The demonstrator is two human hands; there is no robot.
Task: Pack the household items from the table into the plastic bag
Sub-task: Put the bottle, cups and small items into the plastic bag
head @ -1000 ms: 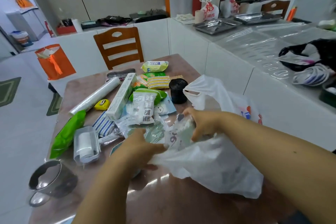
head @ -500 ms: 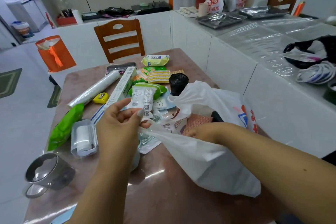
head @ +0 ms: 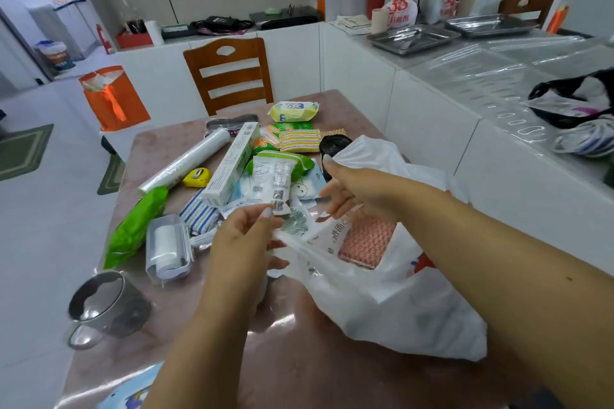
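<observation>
The white plastic bag [head: 392, 295] lies on the brown bench [head: 299, 359] at about 4 o'clock from the pile of goods, its mouth held open toward 10 o'clock. The left hand [head: 246, 242] pinches the near edge of the mouth, fingers and thumb closed on the film. The right hand [head: 345, 189] grips the far edge at 1 o'clock from the left hand and lifts it, thumb up. Inside the bag a pink scouring pad [head: 367, 242] lies flat, seen through the opening.

Just beyond the mouth, at 11 o'clock, a clear packet with a barcode label [head: 274, 178] rests on a green pack [head: 295, 163]. A long white box [head: 232, 163] lies further to 10 o'clock, with a yellow tape measure [head: 196, 177] and a roll of cling film [head: 186, 161] beside it. A lint roller in a clear case [head: 167, 249] lies at 9 o'clock of the left hand, and a steel mug [head: 106, 305] stands at 8 o'clock near the bench edge.
</observation>
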